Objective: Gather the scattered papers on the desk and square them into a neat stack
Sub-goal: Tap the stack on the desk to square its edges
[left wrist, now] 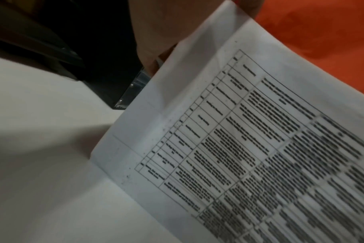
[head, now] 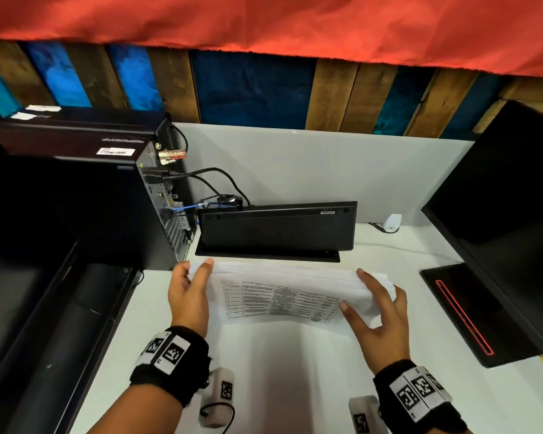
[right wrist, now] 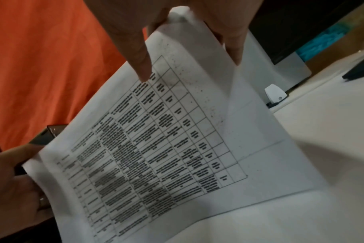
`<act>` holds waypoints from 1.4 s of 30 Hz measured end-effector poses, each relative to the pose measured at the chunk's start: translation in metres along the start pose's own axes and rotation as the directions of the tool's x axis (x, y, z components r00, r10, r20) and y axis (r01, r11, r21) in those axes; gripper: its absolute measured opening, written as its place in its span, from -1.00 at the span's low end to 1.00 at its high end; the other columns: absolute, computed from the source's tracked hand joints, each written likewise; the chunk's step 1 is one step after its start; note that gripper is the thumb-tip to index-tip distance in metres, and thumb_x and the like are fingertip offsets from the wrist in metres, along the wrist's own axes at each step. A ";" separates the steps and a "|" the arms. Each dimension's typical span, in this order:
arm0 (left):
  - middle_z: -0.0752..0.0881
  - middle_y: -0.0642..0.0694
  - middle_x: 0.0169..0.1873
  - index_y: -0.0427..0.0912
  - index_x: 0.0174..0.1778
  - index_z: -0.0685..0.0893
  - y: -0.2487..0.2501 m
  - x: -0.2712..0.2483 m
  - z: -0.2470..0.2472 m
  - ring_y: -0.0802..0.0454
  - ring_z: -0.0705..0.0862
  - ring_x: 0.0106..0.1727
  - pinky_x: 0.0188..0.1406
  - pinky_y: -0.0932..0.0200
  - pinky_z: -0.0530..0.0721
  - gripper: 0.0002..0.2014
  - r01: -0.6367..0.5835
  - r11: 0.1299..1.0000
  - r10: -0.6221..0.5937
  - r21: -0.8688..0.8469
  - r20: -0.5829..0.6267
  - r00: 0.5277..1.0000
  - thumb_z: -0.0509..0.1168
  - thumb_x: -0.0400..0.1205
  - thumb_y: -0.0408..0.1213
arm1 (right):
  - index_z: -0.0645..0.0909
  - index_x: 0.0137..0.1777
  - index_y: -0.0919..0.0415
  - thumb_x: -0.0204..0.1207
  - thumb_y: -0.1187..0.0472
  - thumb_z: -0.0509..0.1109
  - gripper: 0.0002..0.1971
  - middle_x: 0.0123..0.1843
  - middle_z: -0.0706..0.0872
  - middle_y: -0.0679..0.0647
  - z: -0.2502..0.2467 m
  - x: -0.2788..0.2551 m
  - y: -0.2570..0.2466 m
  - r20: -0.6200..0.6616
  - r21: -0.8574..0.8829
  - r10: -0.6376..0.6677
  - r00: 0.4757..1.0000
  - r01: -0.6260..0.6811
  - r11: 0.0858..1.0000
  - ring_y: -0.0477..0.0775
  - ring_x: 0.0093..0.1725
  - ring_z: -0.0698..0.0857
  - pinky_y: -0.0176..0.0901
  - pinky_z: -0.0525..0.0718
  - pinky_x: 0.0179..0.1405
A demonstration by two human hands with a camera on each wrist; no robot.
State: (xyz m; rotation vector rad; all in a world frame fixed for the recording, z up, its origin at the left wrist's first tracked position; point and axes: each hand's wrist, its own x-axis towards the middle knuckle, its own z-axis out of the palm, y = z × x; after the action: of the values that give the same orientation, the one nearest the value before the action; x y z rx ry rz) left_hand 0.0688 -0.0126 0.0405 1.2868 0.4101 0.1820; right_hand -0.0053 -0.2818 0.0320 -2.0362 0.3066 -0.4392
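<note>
A stack of papers [head: 279,296] printed with a table stands on its long lower edge on the white desk [head: 264,386], leaning slightly and bowed. My left hand [head: 188,289] grips the stack's left edge, thumb on the printed front and fingers behind. My right hand [head: 376,308] holds the right edge, with fingers spread over the front and around the upper corner. In the left wrist view the papers [left wrist: 239,148] fill the right half. In the right wrist view my fingers [right wrist: 131,41] pinch the papers [right wrist: 166,139] near the top corner, where a sheet curls.
A black keyboard [head: 276,230] stands propped upright just behind the papers. A computer tower [head: 85,198] with cables is at the left. At the right are a monitor [head: 514,198] and its base [head: 464,311]. A small white device [head: 392,222] sits at the back right.
</note>
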 end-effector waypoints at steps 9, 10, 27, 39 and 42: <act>0.59 -0.02 -0.24 0.00 -0.27 0.57 0.002 0.005 -0.002 0.00 0.53 -0.16 -0.15 0.16 0.51 -0.83 -0.115 0.989 0.110 0.092 0.064 0.992 0.35 0.63 -0.18 | 0.50 0.37 -0.31 0.39 0.18 0.57 -0.39 0.27 0.30 -0.13 -0.002 -0.001 0.001 -0.029 -0.012 0.035 0.999 -0.036 0.999 -0.42 0.13 0.41 -0.24 0.51 0.24; 0.63 -0.01 -0.22 -0.02 -0.26 0.58 0.000 0.004 -0.002 -0.01 0.58 -0.15 -0.10 0.16 0.54 -0.84 -0.112 0.990 0.104 0.090 0.094 0.990 0.39 0.60 -0.15 | 0.52 0.34 -0.31 0.39 0.19 0.58 -0.41 0.27 0.29 -0.14 -0.002 -0.001 0.001 -0.035 -0.016 0.019 0.999 -0.020 1.000 -0.38 0.15 0.40 -0.25 0.50 0.26; 0.77 -0.23 -0.21 -0.44 -0.01 0.61 -0.017 0.016 -0.023 0.14 0.78 -0.32 -0.52 0.37 0.64 -0.60 -0.027 0.963 -0.074 0.269 0.357 0.931 0.55 0.29 -0.69 | 0.52 0.38 -0.31 0.49 0.08 0.45 -0.53 0.58 0.22 -0.04 0.004 0.001 0.005 -0.030 -0.394 -0.219 0.975 0.190 0.899 0.13 0.51 0.29 0.27 0.54 0.35; 0.85 -0.29 -0.07 -0.48 0.06 0.73 -0.021 0.027 -0.024 -0.11 0.84 -0.06 -0.12 0.26 0.78 -0.64 0.033 0.969 -0.118 0.244 0.343 0.932 0.53 0.34 -0.64 | 0.27 0.55 -0.29 0.56 -0.07 0.18 -0.48 0.59 0.41 -0.09 0.036 -0.004 -0.041 0.283 -0.772 -0.261 0.923 0.381 0.508 0.24 0.66 0.23 0.81 -0.02 0.30; 0.84 -0.31 -0.06 -0.49 0.06 0.74 -0.022 0.028 -0.024 -0.20 0.82 0.01 -0.09 0.24 0.78 -0.65 0.036 0.972 -0.117 0.234 0.343 0.932 0.52 0.34 -0.65 | 0.24 0.58 -0.19 0.58 0.00 0.21 -0.45 0.57 0.44 -0.08 0.050 -0.006 -0.050 0.360 -0.752 -0.286 0.888 0.458 0.474 0.16 0.63 0.32 0.79 0.00 0.33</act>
State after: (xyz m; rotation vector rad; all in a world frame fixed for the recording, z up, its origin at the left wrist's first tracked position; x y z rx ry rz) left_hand 0.0830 0.0132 0.0088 1.4887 0.1716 -0.1695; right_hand 0.0122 -0.2160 0.0522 -3.1051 -0.1157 -0.3954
